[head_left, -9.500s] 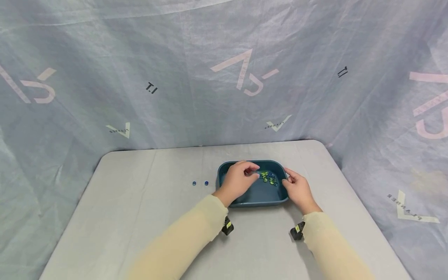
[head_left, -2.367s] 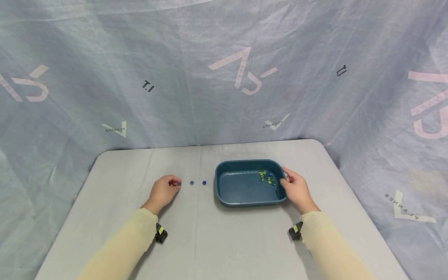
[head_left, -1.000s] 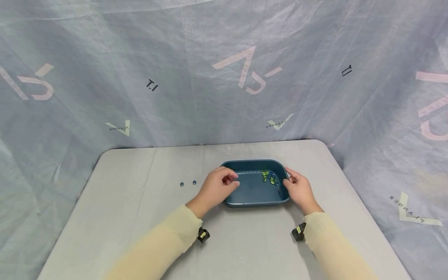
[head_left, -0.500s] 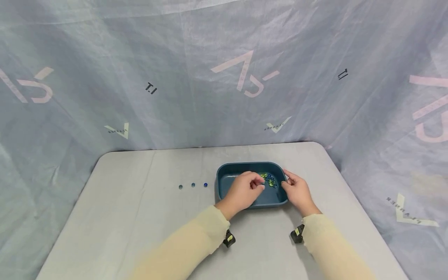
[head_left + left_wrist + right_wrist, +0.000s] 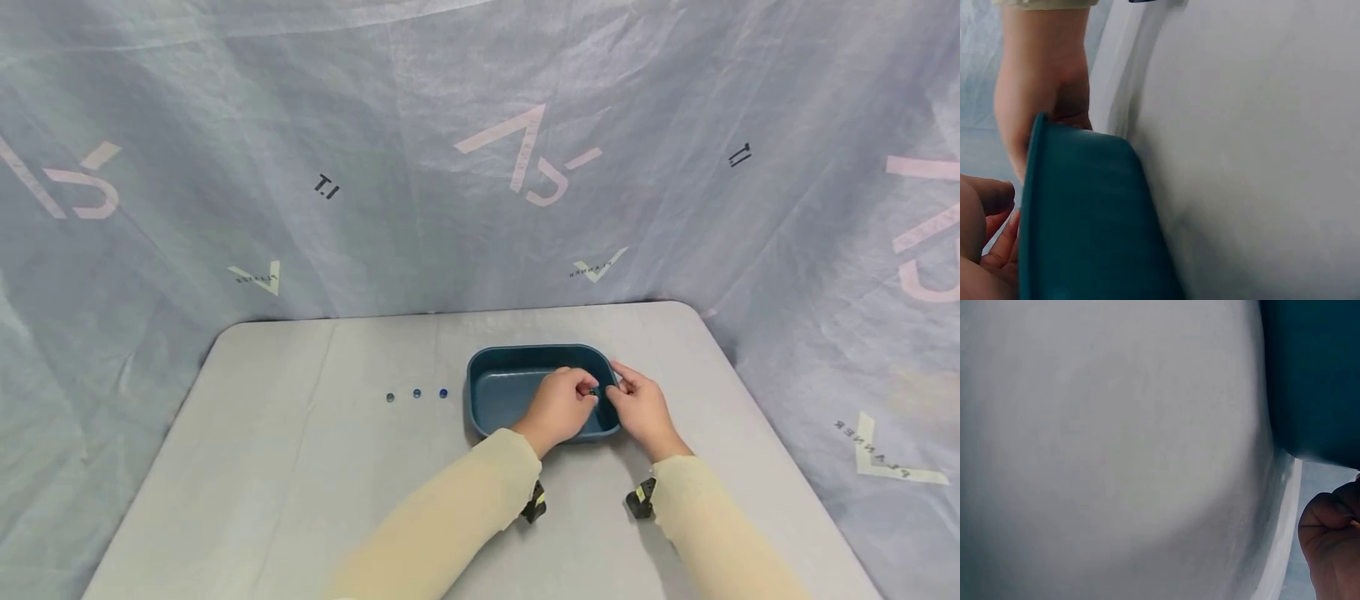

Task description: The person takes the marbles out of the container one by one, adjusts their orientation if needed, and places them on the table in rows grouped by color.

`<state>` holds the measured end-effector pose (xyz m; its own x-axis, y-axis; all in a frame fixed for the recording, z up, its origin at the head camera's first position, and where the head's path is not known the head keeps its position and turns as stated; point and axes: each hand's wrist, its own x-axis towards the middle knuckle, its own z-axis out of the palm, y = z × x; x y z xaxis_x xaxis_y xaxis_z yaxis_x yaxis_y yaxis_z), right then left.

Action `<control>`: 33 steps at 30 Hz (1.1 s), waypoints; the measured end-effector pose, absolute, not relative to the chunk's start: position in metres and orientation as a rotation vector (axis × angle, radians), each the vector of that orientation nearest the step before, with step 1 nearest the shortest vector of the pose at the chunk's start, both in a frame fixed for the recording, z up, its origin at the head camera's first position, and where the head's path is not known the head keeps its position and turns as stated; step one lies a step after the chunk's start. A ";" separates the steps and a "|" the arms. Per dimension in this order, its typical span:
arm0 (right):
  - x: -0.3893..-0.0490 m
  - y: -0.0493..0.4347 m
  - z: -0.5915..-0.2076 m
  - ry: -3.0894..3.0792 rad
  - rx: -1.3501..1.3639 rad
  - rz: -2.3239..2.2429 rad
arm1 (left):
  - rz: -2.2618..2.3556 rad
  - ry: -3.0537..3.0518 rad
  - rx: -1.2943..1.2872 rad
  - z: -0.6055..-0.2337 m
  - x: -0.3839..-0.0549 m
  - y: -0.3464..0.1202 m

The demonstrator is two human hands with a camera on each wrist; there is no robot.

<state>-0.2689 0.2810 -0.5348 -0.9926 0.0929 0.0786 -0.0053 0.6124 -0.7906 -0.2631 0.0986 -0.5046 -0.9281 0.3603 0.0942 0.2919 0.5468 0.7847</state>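
Observation:
My left hand reaches over the dark teal tray, its bent fingers and thumb low at the tray's right end. A small dark glass marble shows between those fingertips; the hand hides the other marbles there. In the left wrist view, a gap shows between the left fingertips. My right hand pinches the tray's right rim between thumb and fingers. Left of the tray, three marbles lie spaced in a row: a dark greenish one, a blue one and a deep blue one.
All this stands on a table with a pale cloth. Grey printed fabric hangs behind and at both sides. A small black camera sits under the left wrist, another black camera under the right.
A third marble has joined the two in the row, at its left end. My left hand has moved from there rightward to the tray's right end. The right hand stays on the rim.

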 end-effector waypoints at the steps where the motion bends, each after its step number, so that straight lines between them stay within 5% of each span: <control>1: -0.269 0.281 -0.535 -2.719 -0.073 1.337 | 1.321 2.706 0.566 -0.506 -0.265 0.102; 15: -0.268 0.278 -0.534 -2.707 -0.084 1.387 | 1.283 2.670 0.392 -0.530 -0.290 0.116; 33: -0.269 0.280 -0.535 -2.710 -0.108 1.393 | 1.031 2.674 0.473 -0.537 -0.302 0.121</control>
